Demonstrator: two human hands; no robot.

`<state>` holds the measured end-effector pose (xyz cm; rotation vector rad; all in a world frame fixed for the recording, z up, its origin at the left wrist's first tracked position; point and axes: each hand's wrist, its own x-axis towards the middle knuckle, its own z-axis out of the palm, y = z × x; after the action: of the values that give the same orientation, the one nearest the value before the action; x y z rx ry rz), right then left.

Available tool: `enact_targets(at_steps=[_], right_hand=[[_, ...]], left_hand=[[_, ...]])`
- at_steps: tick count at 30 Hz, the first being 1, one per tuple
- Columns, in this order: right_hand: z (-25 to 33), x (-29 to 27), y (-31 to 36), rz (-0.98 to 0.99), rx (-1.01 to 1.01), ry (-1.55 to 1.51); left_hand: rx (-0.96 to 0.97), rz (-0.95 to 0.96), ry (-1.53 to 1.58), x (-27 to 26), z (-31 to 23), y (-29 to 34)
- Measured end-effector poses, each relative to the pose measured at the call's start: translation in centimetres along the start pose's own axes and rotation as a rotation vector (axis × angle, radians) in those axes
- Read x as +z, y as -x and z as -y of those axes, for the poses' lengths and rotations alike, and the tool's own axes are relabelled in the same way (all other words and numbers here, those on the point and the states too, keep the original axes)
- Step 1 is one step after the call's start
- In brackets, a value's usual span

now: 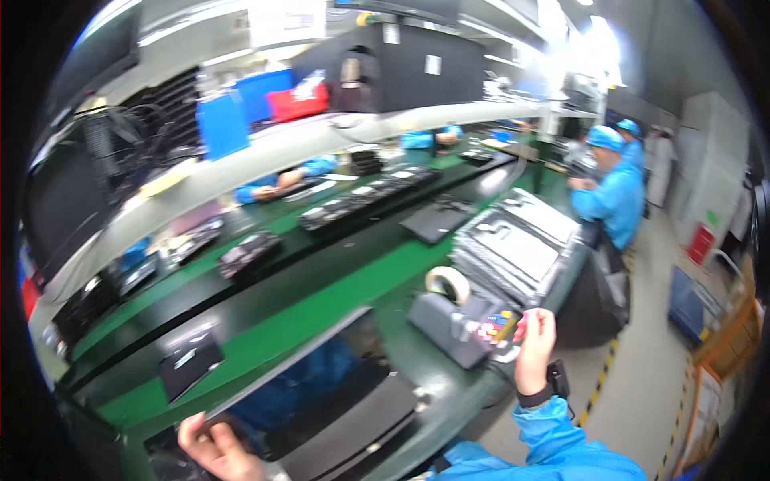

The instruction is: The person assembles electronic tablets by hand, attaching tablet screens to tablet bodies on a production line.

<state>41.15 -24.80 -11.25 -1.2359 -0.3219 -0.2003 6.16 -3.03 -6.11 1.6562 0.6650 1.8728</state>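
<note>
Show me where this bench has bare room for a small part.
Best is the green strip between the black sheet and the dark panel, beyond the glossy screen. A narrower patch lies between the screen and the tape dispenser. It's crowded near the right hand: dispenser, tape roll and pale stack sit close together.

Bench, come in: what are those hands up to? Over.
Left hand near left end of dark glossy panel, grip unclear. Right hand beside grey tape dispenser, hold blurred. Dispenser stands just right of panel.
</note>
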Motion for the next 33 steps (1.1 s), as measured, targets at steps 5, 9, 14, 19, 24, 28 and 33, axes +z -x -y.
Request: enact_targets(at_steps=[5,9,14,19,24,28,33], right_hand=[[-6.1,-6.9,0.7,0.012,0.405,0.329],[-4.5,-4.5,1.9,0.109,0.230,0.211],[6.7,2.0,0.0,0.360,-0.244,0.144],[17.9,21.1,7.1,1.566,-1.245,0.089],[16.8,27.0,10.1,1.466,-1.554,0.264],[16.4,26.0,11.1,1.062,-1.555,0.249],[13.9,25.7,11.1,1.252,-1.524,0.154]], left_hand=[[0.021,0.041,0.000,2.3,0.5,-0.2],[0.033,0.046,-0.046,0.5,0.0,0.0],[-0.027,0.068,0.129,2.4,0.9,0.2],[-0.111,0.081,0.176,1.1,0.0,-0.3],[-0.119,0.084,0.281,1.9,-0.4,-0.7],[-0.159,0.074,0.258,1.7,0.4,-0.7],[-0.115,0.050,0.249,2.0,-0.3,-0.9]])
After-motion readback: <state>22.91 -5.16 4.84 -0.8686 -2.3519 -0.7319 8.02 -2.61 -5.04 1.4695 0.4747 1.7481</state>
